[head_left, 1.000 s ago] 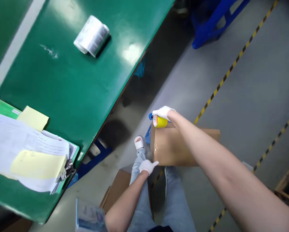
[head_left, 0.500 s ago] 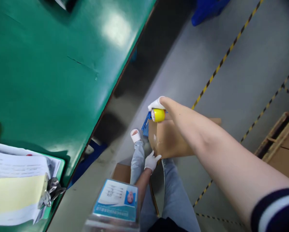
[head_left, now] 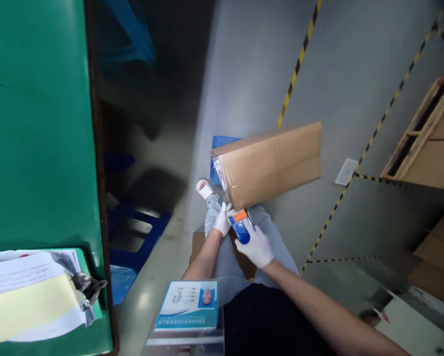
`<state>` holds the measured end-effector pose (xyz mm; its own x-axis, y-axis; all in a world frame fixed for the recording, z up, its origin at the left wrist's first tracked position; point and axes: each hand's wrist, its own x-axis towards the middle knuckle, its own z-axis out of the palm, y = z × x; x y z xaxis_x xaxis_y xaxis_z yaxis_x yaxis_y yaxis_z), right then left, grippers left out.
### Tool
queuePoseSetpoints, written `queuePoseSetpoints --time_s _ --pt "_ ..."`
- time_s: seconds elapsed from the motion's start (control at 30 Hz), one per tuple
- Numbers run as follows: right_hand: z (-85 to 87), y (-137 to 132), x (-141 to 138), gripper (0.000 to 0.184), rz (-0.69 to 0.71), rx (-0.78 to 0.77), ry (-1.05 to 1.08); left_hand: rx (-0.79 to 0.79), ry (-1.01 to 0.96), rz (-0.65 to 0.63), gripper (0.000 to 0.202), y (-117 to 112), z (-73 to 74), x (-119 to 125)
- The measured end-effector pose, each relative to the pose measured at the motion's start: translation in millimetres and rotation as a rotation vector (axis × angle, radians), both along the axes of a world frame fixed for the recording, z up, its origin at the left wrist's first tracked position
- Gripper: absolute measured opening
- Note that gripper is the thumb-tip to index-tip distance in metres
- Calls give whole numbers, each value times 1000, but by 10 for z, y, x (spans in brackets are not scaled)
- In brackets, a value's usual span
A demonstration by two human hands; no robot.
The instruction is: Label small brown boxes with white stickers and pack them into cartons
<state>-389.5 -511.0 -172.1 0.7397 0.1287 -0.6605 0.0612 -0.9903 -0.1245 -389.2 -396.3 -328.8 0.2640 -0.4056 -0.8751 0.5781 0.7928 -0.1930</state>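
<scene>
Got the box [head_left: 270, 163] tilted on my knees, 12 o'clock from my hands. Left hand [head_left: 222, 221] pinches its near corner, right hand [head_left: 258, 244] is wrapped round the tape gun [head_left: 239, 226]. I'd brace that corner firmly and keep the tape flat.

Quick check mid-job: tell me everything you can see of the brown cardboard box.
The long brown cardboard box is closed, with glossy clear tape over its near end. It is tilted above the person's knees, its far end higher and slightly blurred. The white-gloved left hand touches its lowest near corner. The white-gloved right hand holds a blue-and-orange tape dispenser just below that corner. A blue plastic crate shows behind it.
</scene>
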Motion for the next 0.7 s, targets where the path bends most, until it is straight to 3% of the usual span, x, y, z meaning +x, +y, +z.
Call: queuePoseSetpoints --time_s 0.07,0.13,0.27,0.37,0.47,0.63,0.7 --pt "81 -272 -476 73 0 -55 78 -7 10 -9 69 21 -22 -39" --pt "159 -414 -728 73 -17 -108 160 -5 13 -22 70 23 -43 -65" --pt "247 -487 -850 76 -65 -173 302 8 16 -60 70 17 -53 -67" --pt "176 -495 -798 76 -86 -189 367 27 19 -98 70 23 -47 -54" --pt "-99 -445 -601 76 -100 -182 430 91 45 -134 70 43 -79 -70" --pt "-961 -125 -6 67 -141 -106 495 318 111 -132 65 187 -205 -252" --pt "-1184 -24 173 58 -156 -79 533 371 135 -126 68 271 -204 -369"
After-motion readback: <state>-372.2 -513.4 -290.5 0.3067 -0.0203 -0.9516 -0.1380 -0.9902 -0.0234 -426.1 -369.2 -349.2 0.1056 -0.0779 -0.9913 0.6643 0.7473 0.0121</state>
